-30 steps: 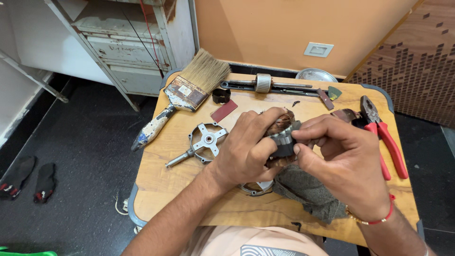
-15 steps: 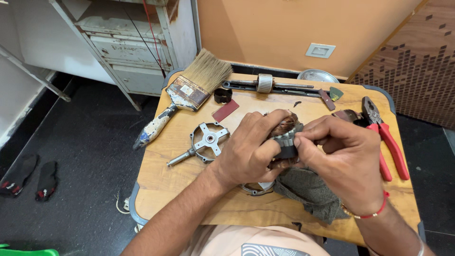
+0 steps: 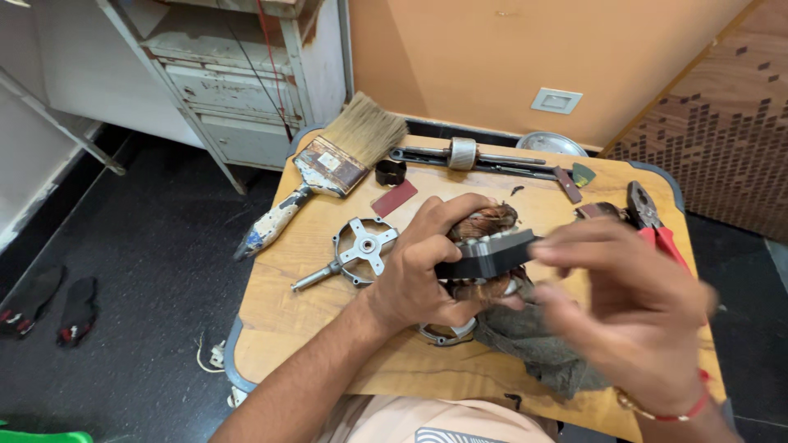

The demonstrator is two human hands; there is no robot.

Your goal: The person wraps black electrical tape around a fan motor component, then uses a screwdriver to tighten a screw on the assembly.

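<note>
My left hand (image 3: 419, 271) grips a motor stator (image 3: 484, 250), a dark ring of steel plates with copper windings showing above and below. The stator is held over a small wooden table (image 3: 304, 316). My right hand (image 3: 632, 308) is blurred, fingers at the stator's right edge, touching its rim. Under both hands lies a grey rag (image 3: 542, 349). A round metal ring (image 3: 443, 335) peeks out below my left hand.
A wide paintbrush (image 3: 332, 168) lies at the back left. A metal end plate with a shaft (image 3: 357, 250) is left of my hands. A long rod with a roller (image 3: 468, 154), a red sandpaper piece (image 3: 394, 198) and red-handled pliers (image 3: 652, 226) lie around.
The view has come closer to the table. My right hand has shifted along the stator's right edge and is now blurred with motion. My left hand keeps its grip.
</note>
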